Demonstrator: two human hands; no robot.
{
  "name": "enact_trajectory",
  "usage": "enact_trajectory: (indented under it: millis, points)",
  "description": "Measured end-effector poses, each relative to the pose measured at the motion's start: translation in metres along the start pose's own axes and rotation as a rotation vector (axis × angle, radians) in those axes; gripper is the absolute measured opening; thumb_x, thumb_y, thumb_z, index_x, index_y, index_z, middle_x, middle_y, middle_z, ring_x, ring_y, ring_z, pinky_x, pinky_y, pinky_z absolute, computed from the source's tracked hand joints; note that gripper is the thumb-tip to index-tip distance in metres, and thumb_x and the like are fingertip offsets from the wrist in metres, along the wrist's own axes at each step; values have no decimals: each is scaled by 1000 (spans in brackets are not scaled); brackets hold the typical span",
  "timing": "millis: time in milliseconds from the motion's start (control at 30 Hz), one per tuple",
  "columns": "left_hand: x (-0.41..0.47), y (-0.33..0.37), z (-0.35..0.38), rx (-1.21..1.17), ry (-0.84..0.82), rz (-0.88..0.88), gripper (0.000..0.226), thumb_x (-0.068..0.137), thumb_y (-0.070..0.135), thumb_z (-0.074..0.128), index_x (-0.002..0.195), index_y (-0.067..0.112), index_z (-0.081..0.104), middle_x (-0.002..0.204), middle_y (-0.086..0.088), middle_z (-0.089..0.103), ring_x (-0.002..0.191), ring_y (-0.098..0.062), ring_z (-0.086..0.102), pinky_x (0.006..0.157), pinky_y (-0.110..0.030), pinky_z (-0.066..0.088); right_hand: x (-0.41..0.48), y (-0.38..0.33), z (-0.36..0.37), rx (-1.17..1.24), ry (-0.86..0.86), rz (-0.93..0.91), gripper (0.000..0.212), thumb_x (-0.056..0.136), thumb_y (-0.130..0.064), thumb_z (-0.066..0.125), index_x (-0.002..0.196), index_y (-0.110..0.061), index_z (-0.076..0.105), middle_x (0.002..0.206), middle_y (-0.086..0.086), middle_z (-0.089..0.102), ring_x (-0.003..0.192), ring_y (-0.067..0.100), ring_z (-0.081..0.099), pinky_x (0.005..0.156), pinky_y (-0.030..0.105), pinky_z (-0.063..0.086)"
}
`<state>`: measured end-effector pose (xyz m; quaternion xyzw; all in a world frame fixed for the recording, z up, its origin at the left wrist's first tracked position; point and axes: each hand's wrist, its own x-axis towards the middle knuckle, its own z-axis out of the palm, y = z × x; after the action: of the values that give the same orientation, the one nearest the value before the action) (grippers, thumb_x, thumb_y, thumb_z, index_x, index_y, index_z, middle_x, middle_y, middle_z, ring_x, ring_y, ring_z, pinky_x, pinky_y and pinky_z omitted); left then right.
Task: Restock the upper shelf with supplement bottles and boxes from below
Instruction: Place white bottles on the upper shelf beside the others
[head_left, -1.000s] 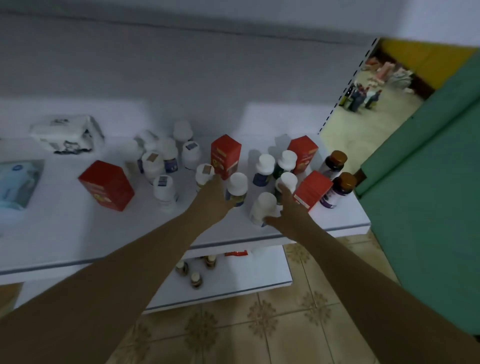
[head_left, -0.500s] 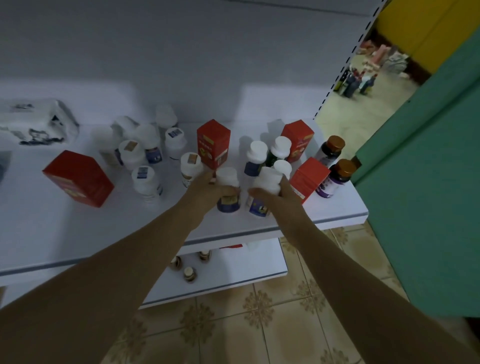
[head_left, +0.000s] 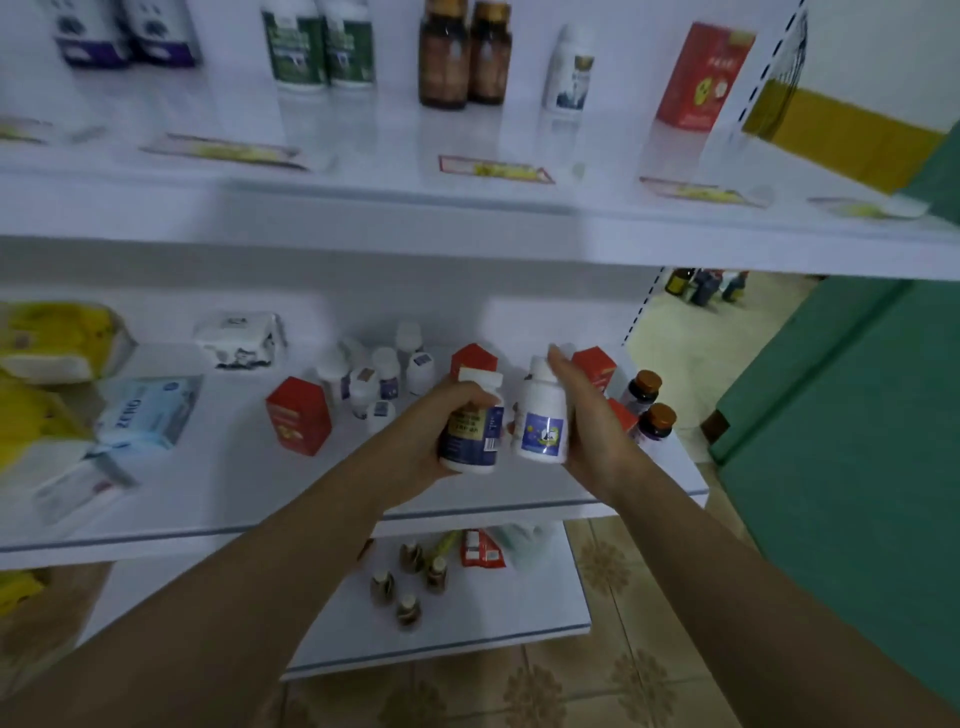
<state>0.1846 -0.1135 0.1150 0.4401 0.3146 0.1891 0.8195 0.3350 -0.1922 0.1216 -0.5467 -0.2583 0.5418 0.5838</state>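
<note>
My left hand (head_left: 418, 436) grips a white bottle with a dark blue label (head_left: 471, 431), lifted above the middle shelf (head_left: 218, 499). My right hand (head_left: 589, 415) holds a second white bottle with a blue-purple label (head_left: 540, 418) beside it. Behind my hands on that shelf stand several white bottles (head_left: 384, 371), red boxes (head_left: 298, 415) and two amber-capped dark bottles (head_left: 655, 423). The upper shelf (head_left: 467, 208) carries green-label bottles (head_left: 317, 44), brown bottles (head_left: 465, 54), a white bottle (head_left: 569, 73) and a red box (head_left: 698, 78).
Soft packs of tissues and wipes (head_left: 140, 410) lie at the left of the middle shelf. The lowest shelf (head_left: 467, 634) holds several small brown bottles (head_left: 410, 582) and a red packet. A green wall (head_left: 857, 415) stands close on the right, tiled floor below.
Both hands closed on a bottle each and lifted them off the middle shelf. The camera tilted up, bringing the upper shelf into view.
</note>
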Motion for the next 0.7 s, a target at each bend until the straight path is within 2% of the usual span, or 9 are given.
enact_trajectory:
  millis: [67,200,333,433,467,567,700]
  points:
    - [-24,13,5,22,5,27,12,86,17,55,98,20,55,76,0,67,69,-15,64,71,-31,49,-22,-11,16,-11,-34,-25,35,92,-51,46,83,-23,65,68,1,69,61,14,65,66,30,51]
    - [-74,34,12,42,-31,66,22,83,20,58,105,19,53,99,-8,60,85,-22,59,73,-33,51,-67,-29,46,-42,-45,-68,41,92,-52,46,76,-22,69,76,4,70,64,17,65,69,33,50]
    - [-124,53,18,62,-83,148,22,83,22,57,105,19,51,93,-7,60,82,-21,58,79,-37,48,-108,-48,77,-86,-37,-108,40,89,-55,48,79,-20,64,69,4,69,60,17,66,72,35,53]
    - [-156,71,22,60,-143,199,24,80,21,59,102,15,52,87,-9,62,76,-22,61,77,-38,47,-134,-65,102,-150,-8,-124,48,77,-67,55,87,-21,65,71,4,71,65,21,65,89,44,48]
    - [-165,78,23,65,-152,219,19,81,20,59,98,14,54,83,-9,63,72,-21,62,72,-36,49,-142,-71,109,-153,-9,-138,50,77,-67,55,90,-20,65,71,5,71,65,21,65,87,43,49]
    - [-191,96,25,94,-166,281,10,84,20,56,92,14,54,77,-6,64,67,-18,63,61,-29,53,-162,-90,130,-120,-61,-220,43,88,-57,48,98,-17,62,68,3,69,59,17,65,67,32,54]
    - [-224,117,20,114,-138,345,9,85,19,55,90,15,49,81,-8,60,74,-22,59,68,-33,50,-177,-106,160,-141,-109,-284,41,89,-54,47,94,-17,62,69,3,71,57,16,67,64,31,54]
